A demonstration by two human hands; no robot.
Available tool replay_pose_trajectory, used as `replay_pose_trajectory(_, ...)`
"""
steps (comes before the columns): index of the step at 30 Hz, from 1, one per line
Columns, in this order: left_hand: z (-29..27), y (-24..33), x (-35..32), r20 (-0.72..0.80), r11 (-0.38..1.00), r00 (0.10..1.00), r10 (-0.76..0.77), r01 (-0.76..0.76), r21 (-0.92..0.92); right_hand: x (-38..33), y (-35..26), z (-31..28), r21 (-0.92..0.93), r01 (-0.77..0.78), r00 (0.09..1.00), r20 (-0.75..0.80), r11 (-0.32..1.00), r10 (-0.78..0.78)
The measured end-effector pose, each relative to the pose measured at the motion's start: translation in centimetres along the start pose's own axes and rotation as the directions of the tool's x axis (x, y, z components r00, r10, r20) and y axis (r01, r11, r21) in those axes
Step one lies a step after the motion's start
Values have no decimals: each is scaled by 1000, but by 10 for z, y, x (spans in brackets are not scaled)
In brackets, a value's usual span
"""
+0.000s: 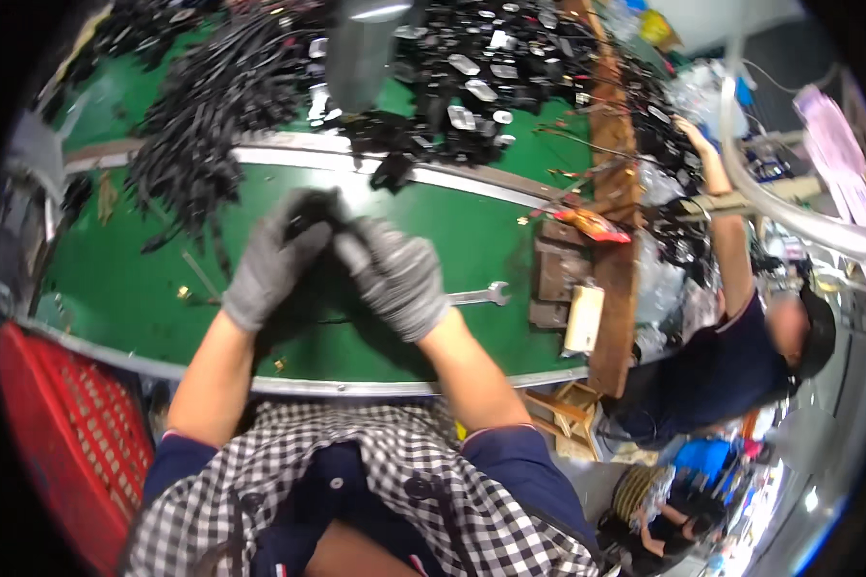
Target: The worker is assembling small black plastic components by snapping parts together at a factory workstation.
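Note:
Both of my hands wear grey knit gloves and meet over the green worktop. My left hand (271, 264) is closed around a small black part (313, 213), blurred, its exact kind unclear. Close beside it, my right hand (399, 274) has its fingers curled together near the black part; what they hold is hidden. A metal wrench (481, 296) lies just right of my right wrist. Beyond my left hand, a thick bundle of black cables (202, 135) hangs over the metal rail onto the worktop.
Black pieces with shiny faces (467, 82) are heaped beyond the rail (289, 159). A dark lamp-like cylinder (359, 58) hangs above. A wooden beam (614, 192) and brown blocks (558, 274) stand at right. A red crate (67, 433) sits at left. A co-worker (722, 365) reaches in from the right.

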State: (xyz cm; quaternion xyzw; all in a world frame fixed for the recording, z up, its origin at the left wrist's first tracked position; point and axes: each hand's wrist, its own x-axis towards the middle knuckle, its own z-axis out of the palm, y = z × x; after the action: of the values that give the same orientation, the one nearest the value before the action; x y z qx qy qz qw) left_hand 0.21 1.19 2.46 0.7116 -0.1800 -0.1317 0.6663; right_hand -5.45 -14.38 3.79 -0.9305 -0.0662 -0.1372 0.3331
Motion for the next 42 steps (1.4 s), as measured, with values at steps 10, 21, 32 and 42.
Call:
replay_pose_trajectory(10, 11, -5, 4, 137, 910, 942, -305, 331, -248, -1, 6, 11, 692, -116, 961, -102, 712, 256)
replay_pose_trajectory(21, 10, -9, 5, 178, 889, 930, -321, 361, -281, 0, 28, 8, -89, 57, 994, 101, 994, -48)
replay_pose_trajectory(32, 3, -5, 7, -23, 991, 992, -120, 121, 48, 4, 24, 5, 394, -168, 972, 221, 904, 84)
replay_pose_trajectory(42, -2, 15, 2, 236, 935, 921, -309, 339, -99, 2, 29, 4, 733, -658, 750, 658, 175, 66)
